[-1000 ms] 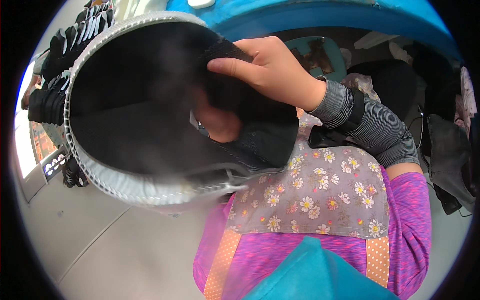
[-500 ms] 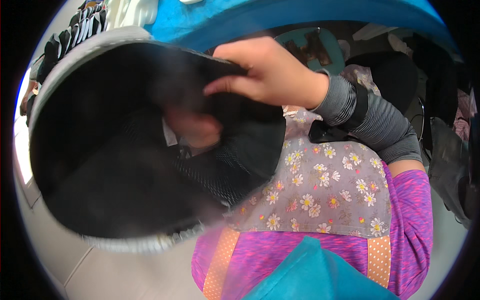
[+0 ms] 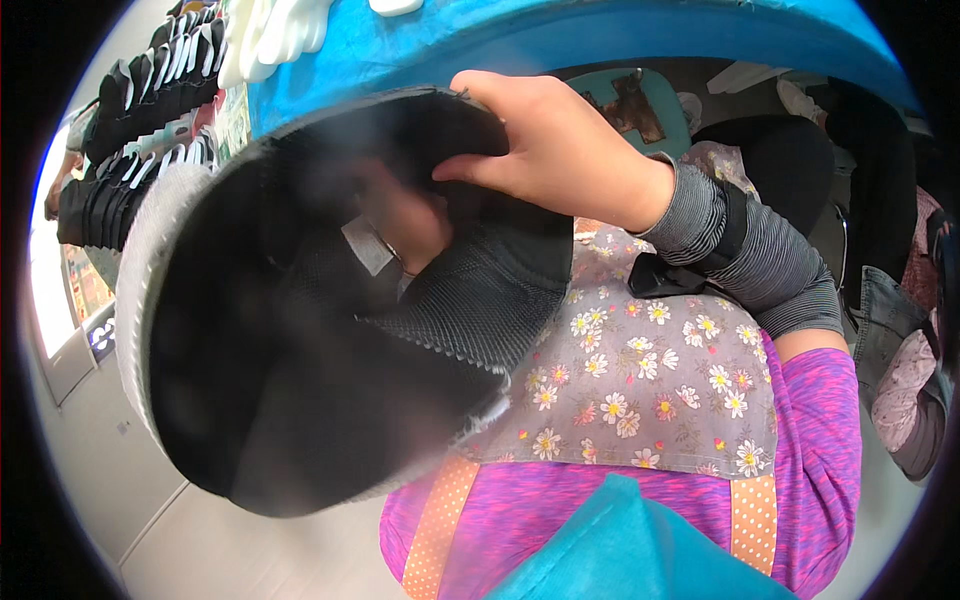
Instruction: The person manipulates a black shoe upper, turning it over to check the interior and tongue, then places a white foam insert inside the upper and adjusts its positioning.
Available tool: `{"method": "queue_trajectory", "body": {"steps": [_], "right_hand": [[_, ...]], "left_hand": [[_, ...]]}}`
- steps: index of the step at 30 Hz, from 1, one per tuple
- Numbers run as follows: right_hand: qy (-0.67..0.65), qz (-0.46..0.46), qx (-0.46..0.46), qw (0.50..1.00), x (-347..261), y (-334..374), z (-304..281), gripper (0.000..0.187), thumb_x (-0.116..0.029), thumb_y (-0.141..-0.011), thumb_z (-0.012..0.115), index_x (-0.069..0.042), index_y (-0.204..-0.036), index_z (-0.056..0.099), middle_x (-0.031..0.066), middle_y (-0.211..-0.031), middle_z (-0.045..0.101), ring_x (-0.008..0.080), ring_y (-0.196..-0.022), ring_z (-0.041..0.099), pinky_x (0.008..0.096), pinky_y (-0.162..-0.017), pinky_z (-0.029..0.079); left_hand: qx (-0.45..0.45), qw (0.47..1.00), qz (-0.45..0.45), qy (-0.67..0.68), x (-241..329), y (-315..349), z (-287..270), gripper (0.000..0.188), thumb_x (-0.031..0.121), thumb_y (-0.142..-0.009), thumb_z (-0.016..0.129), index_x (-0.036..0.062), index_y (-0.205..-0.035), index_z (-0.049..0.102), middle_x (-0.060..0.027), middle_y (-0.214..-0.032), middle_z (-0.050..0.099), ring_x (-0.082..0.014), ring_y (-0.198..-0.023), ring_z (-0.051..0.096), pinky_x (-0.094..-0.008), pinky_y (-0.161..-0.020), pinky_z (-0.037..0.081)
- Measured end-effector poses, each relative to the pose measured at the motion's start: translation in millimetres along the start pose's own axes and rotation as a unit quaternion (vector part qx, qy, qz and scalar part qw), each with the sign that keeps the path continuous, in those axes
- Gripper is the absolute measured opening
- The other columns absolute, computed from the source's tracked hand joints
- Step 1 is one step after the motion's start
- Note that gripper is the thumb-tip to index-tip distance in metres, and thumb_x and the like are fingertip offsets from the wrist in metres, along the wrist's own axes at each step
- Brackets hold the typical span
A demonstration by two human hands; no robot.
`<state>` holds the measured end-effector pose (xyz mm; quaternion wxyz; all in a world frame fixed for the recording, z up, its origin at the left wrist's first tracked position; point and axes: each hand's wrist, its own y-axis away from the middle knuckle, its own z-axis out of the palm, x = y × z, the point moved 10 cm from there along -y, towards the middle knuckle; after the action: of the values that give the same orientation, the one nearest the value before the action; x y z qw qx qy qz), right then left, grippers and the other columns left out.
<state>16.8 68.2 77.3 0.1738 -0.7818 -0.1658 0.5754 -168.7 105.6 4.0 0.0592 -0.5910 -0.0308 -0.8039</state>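
A black mesh piece with a whitish edge (image 3: 300, 400), shaped like a shoe upper, is held up close and fills the left half of the view. My right hand (image 3: 555, 150) pinches its upper right rim, thumb on the dark inner face and fingers behind. Through the gap in the piece, part of my left hand (image 3: 412, 220) shows, blurred. Its fingers and forearm are hidden by the black material, so its grip cannot be made out. Beside that hand is a small white label (image 3: 367, 247). A ribbed mesh flap (image 3: 460, 310) folds across the lower right.
A blue-covered table (image 3: 560, 40) curves along the far side, with white rounded pieces (image 3: 275, 35) at its left. Rows of black-and-white pieces (image 3: 165, 75) stand far left. A stained teal seat (image 3: 668, 110) is beyond my right arm. Another person's dark-clothed leg (image 3: 870, 170) is at right.
The black piece has shifted right and tilted, so its lower white edge shows less and the white label shows more. My right hand has moved slightly right, still gripping the rim.
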Motion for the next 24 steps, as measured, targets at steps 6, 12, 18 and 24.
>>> {"method": "queue_trajectory", "body": {"steps": [6,12,18,24], "right_hand": [[0.067,-0.013,0.000,0.998,-3.7,-6.0,-4.9,0.039,-0.042,-0.083,0.075,-0.005,-0.095,0.068,0.0186,-0.076,0.066,0.0400,-0.076,0.065,0.0446,-0.066,0.051],[-0.032,0.148,-0.036,0.988,45.0,-12.7,1.0,0.056,-0.058,-0.086,0.069,-0.002,-0.089,0.073,0.0210,-0.077,0.066,0.0341,-0.067,0.065,0.0400,-0.061,0.051],[-0.019,0.334,-0.337,0.880,55.5,37.6,14.5,0.064,-0.048,-0.078,0.081,0.005,-0.111,0.067,0.0173,-0.086,0.070,0.0239,-0.070,0.068,0.0347,-0.059,0.054],[-0.061,0.124,-0.306,0.942,18.3,26.2,-3.1,0.041,-0.024,-0.085,0.077,-0.004,-0.119,0.065,0.0173,-0.091,0.072,0.0306,-0.086,0.070,0.0388,-0.075,0.054]], "left_hand": [[-0.023,0.996,-0.047,0.077,-2.0,-6.0,4.4,0.069,0.063,-0.099,0.044,0.0075,-0.139,0.053,-0.0089,-0.134,0.061,-0.0255,-0.121,0.057,-0.0401,-0.103,0.045],[0.076,0.986,0.121,-0.083,7.8,-1.0,-19.3,0.075,0.065,-0.099,0.043,0.0051,-0.144,0.047,-0.0101,-0.138,0.058,-0.0268,-0.124,0.055,-0.0410,-0.109,0.040],[0.095,0.857,0.371,-0.345,36.5,9.8,-14.4,0.072,0.064,-0.100,0.041,0.0053,-0.142,0.048,-0.0088,-0.137,0.058,-0.0261,-0.124,0.055,-0.0399,-0.109,0.041],[-0.004,0.999,-0.018,-0.048,1.2,-7.1,-22.9,0.061,0.060,-0.099,0.047,0.0096,-0.131,0.058,-0.0056,-0.122,0.067,-0.0221,-0.110,0.064,-0.0388,-0.099,0.048]]}}
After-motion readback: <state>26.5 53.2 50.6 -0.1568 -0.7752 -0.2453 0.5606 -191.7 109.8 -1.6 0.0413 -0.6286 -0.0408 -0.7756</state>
